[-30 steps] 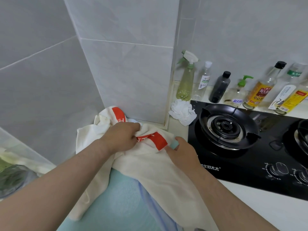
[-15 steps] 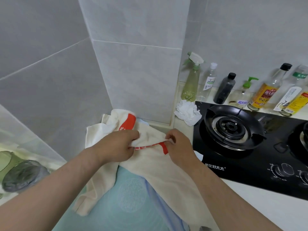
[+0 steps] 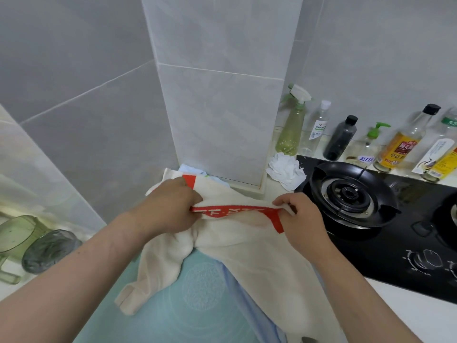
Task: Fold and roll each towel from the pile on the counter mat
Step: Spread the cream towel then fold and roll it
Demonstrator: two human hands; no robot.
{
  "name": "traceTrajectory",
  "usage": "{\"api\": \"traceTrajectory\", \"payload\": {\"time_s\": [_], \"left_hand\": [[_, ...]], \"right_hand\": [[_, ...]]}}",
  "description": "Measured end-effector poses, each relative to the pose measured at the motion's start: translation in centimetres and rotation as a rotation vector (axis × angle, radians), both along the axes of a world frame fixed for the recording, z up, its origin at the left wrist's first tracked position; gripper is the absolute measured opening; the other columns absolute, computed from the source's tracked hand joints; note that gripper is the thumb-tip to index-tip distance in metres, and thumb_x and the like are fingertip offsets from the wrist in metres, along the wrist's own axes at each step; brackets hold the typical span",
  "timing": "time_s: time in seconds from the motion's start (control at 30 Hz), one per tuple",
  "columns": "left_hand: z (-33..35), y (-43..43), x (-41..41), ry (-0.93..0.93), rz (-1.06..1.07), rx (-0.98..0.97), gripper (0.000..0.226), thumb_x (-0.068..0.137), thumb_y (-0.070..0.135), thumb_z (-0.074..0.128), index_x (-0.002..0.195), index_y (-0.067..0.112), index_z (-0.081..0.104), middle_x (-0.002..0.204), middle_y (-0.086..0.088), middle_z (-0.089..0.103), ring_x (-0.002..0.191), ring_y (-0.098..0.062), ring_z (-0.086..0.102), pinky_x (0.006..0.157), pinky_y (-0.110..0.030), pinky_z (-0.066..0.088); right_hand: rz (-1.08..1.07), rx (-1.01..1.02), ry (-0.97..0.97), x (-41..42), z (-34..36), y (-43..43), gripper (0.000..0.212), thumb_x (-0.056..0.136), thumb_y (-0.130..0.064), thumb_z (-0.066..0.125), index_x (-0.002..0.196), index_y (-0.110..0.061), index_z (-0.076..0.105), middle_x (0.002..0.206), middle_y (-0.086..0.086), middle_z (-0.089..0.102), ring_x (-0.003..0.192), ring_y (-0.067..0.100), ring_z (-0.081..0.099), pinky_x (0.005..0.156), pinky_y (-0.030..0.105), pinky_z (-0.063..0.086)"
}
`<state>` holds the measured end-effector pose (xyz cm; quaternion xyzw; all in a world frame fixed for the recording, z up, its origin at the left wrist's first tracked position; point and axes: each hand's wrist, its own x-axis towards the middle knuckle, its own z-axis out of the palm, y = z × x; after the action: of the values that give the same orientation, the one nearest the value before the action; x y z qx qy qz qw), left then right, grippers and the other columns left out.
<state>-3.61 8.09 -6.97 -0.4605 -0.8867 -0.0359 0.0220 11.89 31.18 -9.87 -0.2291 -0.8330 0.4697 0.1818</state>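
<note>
A cream towel (image 3: 247,248) with a red printed band lies bunched over the light blue counter mat (image 3: 193,305). My left hand (image 3: 170,206) pinches the left end of the red-banded edge, and my right hand (image 3: 299,219) pinches its right end. The band is stretched taut between them, just above the mat. The rest of the towel hangs down toward me, partly off the mat's right side. A pale blue towel (image 3: 191,169) peeks out behind, against the tiled pillar.
A black gas stove (image 3: 371,219) sits right of the towel, with a crumpled white cloth (image 3: 285,168) at its back left corner. Several bottles (image 3: 341,142) line the back wall. Green and grey cups (image 3: 37,248) lie at the left.
My hands have moved apart along the red-banded edge, pulling it straight and taut. The right hand went from resting on the towel to pinching the edge.
</note>
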Motion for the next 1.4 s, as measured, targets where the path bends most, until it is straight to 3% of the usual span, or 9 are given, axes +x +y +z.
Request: {"api": "traceTrajectory", "payload": {"time_s": [0.1,0.17,0.3,0.43,0.67,0.9,1.13,1.23,1.4], "left_hand": [[0.8,-0.9,1.6,-0.332,-0.044,0.226,0.028,0.071,0.035,0.049,0.048,0.025,0.039,0.052,0.003,0.046,0.059,-0.014,0.049,0.056,-0.032,0.04],[0.5,-1.0,2.5,-0.533,0.018,0.291,0.023,0.079,0.029,0.059,0.058,0.02,0.055,0.064,0.003,0.06,0.066,-0.012,0.058,0.062,-0.026,0.047],[-0.4,-0.7,4.5,-0.586,0.029,0.318,0.008,0.088,0.016,0.065,0.081,0.016,0.068,0.079,0.008,0.069,0.08,-0.004,0.061,0.067,-0.011,0.044],[-1.5,-0.6,4.9,-0.483,0.045,0.324,0.012,0.083,0.025,0.073,0.084,0.015,0.066,0.08,0.004,0.066,0.082,-0.008,0.058,0.067,-0.014,0.044],[-4.6,-3.7,2.1,-0.052,0.082,0.098,0.014,0.071,0.038,0.059,0.078,0.026,0.062,0.08,0.012,0.064,0.078,-0.012,0.057,0.073,-0.033,0.048],[-7.3,-5.3,2.3,-0.331,0.312,0.535,0.013,0.085,0.014,0.064,0.079,0.025,0.07,0.079,0.009,0.07,0.073,-0.003,0.061,0.067,-0.023,0.048],[-7.1,-6.0,6.1,-0.555,0.278,1.135,0.016,0.087,0.028,0.064,0.075,0.028,0.074,0.07,0.012,0.068,0.068,-0.003,0.061,0.067,-0.029,0.048],[-6.6,-6.7,8.9,-0.544,0.284,1.194,0.022,0.094,0.02,0.059,0.075,0.023,0.069,0.064,0.012,0.067,0.06,-0.001,0.061,0.057,-0.021,0.049],[-5.1,-9.5,13.5,-0.571,0.149,0.934,0.013,0.093,0.014,0.062,0.083,0.012,0.07,0.07,0.005,0.067,0.064,-0.009,0.062,0.053,-0.021,0.046]], "right_hand": [[0.213,0.097,-0.13,0.3,-0.6,-1.5,0.028,0.085,-0.01,0.067,0.109,-0.024,0.065,0.116,-0.011,0.051,0.101,-0.012,0.052,0.089,0.004,0.038],[0.362,0.097,-0.172,0.4,-0.8,-3.1,0.045,0.085,-0.028,0.07,0.128,-0.028,0.057,0.125,-0.016,0.048,0.118,-0.002,0.047,0.106,0.019,0.036],[0.485,-0.016,-0.225,0.3,-0.7,-6.3,0.07,0.083,-0.05,0.068,0.143,-0.046,0.033,0.121,-0.023,0.049,0.103,0.001,0.052,0.097,0.025,0.042],[0.38,0.012,-0.062,-0.5,-2.5,-7.1,0.005,0.089,-0.034,0.065,0.091,-0.038,0.063,0.081,-0.02,0.063,0.079,-0.003,0.058,0.077,0.016,0.041],[0.292,-0.103,0.104,0.2,-5.0,-5.3,0.014,0.091,-0.02,0.064,0.087,-0.03,0.073,0.087,-0.01,0.073,0.086,0.01,0.068,0.085,0.038,0.055],[0.249,-0.192,0.168,0.3,-6.7,-5.2,0.014,0.091,-0.019,0.065,0.084,-0.027,0.074,0.088,-0.002,0.075,0.087,0.019,0.071,0.089,0.046,0.055],[0.268,-0.127,0.156,1.9,-7.2,-5.8,0.025,0.092,-0.035,0.062,0.084,-0.014,0.072,0.085,0.005,0.075,0.083,0.024,0.071,0.087,0.045,0.055],[0.31,-0.135,0.124,4.7,-7.0,-7.1,0.028,0.093,-0.037,0.061,0.083,-0.013,0.072,0.082,0.0,0.075,0.082,0.018,0.071,0.084,0.038,0.054],[0.432,-0.049,-0.052,10.1,-6.4,-9.6,0.042,0.097,-0.046,0.047,0.079,-0.02,0.074,0.074,-0.017,0.07,0.069,0.006,0.058,0.069,0.024,0.044]]}}
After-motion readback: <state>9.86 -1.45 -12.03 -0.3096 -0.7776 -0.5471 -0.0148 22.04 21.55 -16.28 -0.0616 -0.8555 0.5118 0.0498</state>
